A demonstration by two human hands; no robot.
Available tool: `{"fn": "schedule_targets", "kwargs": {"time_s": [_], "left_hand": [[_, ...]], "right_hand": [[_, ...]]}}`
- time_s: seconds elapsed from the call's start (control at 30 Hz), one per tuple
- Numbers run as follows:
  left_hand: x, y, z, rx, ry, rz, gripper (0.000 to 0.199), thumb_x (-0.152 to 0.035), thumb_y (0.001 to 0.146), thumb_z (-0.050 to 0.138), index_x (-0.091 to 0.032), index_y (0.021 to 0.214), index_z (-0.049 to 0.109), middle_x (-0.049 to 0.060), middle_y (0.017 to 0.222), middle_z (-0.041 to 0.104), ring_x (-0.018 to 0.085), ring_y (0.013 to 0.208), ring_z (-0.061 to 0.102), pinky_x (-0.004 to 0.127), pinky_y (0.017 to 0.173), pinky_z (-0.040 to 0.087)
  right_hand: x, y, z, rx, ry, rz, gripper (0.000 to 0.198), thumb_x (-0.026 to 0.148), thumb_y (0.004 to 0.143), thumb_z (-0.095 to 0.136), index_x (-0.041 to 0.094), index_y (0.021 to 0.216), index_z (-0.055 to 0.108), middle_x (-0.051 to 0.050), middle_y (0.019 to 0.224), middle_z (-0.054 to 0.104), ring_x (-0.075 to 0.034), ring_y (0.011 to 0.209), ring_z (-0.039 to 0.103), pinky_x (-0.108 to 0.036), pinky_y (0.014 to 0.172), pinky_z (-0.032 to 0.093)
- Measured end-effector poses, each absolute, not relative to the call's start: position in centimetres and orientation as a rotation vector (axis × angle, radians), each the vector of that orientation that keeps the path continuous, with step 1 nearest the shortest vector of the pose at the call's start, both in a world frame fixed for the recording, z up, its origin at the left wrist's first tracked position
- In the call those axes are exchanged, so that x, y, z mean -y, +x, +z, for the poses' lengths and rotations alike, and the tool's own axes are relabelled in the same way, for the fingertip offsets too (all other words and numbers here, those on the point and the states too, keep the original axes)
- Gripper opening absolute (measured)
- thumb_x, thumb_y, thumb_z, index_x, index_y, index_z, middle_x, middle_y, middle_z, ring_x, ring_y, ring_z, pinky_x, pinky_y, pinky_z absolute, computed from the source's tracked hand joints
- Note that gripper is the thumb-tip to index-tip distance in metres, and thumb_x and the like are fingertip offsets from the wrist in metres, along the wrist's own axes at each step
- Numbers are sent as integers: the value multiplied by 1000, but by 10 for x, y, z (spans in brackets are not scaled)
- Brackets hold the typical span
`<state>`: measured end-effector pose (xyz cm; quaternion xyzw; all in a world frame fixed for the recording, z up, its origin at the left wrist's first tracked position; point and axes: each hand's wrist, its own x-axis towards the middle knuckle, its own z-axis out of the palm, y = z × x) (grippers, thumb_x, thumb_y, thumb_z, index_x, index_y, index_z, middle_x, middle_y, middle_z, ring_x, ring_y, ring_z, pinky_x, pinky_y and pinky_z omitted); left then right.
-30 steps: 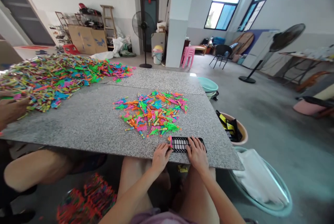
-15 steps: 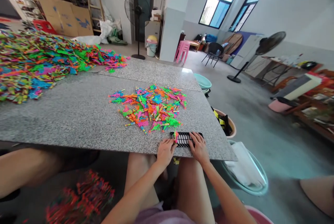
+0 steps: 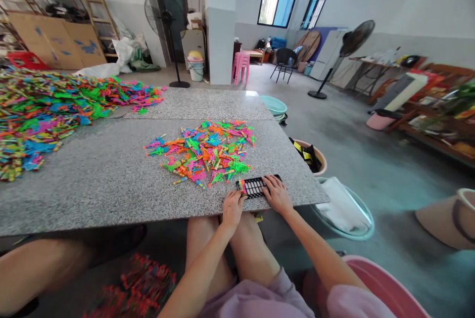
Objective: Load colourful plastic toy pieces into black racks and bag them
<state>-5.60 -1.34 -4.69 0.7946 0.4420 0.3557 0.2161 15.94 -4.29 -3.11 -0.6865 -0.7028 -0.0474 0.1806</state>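
A black slotted plastic rack [image 3: 255,188] lies on the speckled stone table near its front edge. My left hand [image 3: 233,205] is at the rack's left end, its fingers closed on a small colourful plastic toy piece [image 3: 242,185] standing there. Whether that piece sits in a slot, I cannot tell. Across the right part of the rack lies my right hand [image 3: 276,194], fingers stretched out and touching it. Just beyond the rack spreads a loose pile of pink, green, orange and blue plastic toy pieces [image 3: 211,152].
A far larger heap of similar pieces [image 3: 55,103] covers the table's left side. Basins stand along the right edge, one holding something white [image 3: 339,206]. A pink tub [image 3: 386,278] is at my right side. Another person's leg [image 3: 44,268] is at the left under the table [image 3: 111,174].
The camera view has swung right, so the room shifts left in the picture. Both hands stay at the rack, which now looks slightly tilted, its right end higher in view.
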Motion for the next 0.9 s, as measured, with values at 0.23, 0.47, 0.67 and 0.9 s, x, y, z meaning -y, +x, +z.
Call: {"fn": "schedule_targets", "kwargs": {"time_s": [0.23,0.47,0.67,0.9], "left_hand": [[24,-106,-36,-1224,2143,1103,17,-29,95,57,-19,86,68,6,85,71,22,88,65,38,80,56],[31,-120,-27,-1304,2118,1136,25,-38,95,54,-20,91,71,7,88,74,23,89,68,37,83,56],[27,-120,-22,-1303,2128,1101,31,-45,94,54,-21,88,73,7,87,75,23,87,70,37,83,57],[24,-123,-25,-1284,2130,1089,34,-48,93,54,-21,89,74,7,88,76,24,86,71,37,81,58]], "right_hand": [[19,123,-12,2009,-1947,-75,41,36,94,52,23,132,59,-11,143,53,-30,130,46,-47,103,39],[-75,120,18,2323,-1750,223,55,11,90,49,28,141,52,-8,128,64,-24,117,58,-38,94,43],[-95,199,19,2295,-1707,64,54,0,87,42,25,129,64,-8,131,63,-23,123,54,-38,101,38],[-59,183,-4,1691,-2148,82,41,34,95,49,12,129,56,-20,112,66,-28,94,66,-35,76,47]]}}
